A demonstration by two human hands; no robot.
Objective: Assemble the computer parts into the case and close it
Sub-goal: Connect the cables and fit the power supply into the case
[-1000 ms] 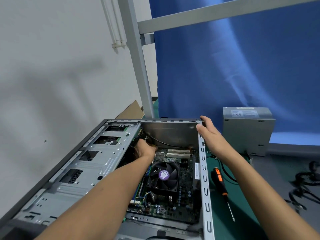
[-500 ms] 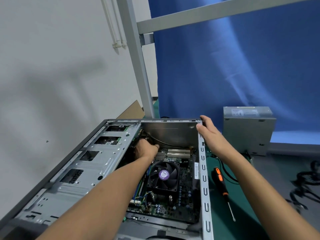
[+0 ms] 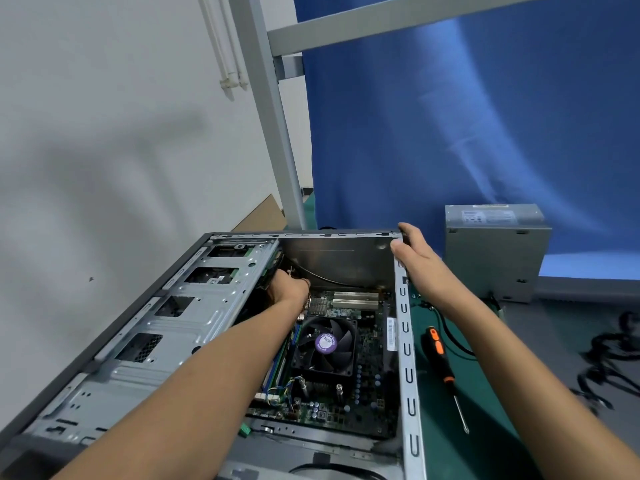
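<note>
Lying open, case (image 3: 180, 327) bares fan (image 3: 325, 344); right grip (image 3: 414, 252) clasps corner, left grip (image 3: 289, 289) unclear.

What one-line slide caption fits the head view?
Left hand reaches inside the open computer case while right hand grips its far corner; a screwdriver lies alongside.

Both my forearms are bare and stretched forward, left crossing in from bottom left, right from bottom right. My left grip (image 3: 288, 289) sits low, wrist straight, back of hand up. Its fingers are tucked down out of sight, so I can't tell what they hold. My right grip (image 3: 417, 259) is higher and well apart, thumb inside and fingers curled outside, clamping the case (image 3: 404, 344) at its far corner.
</note>
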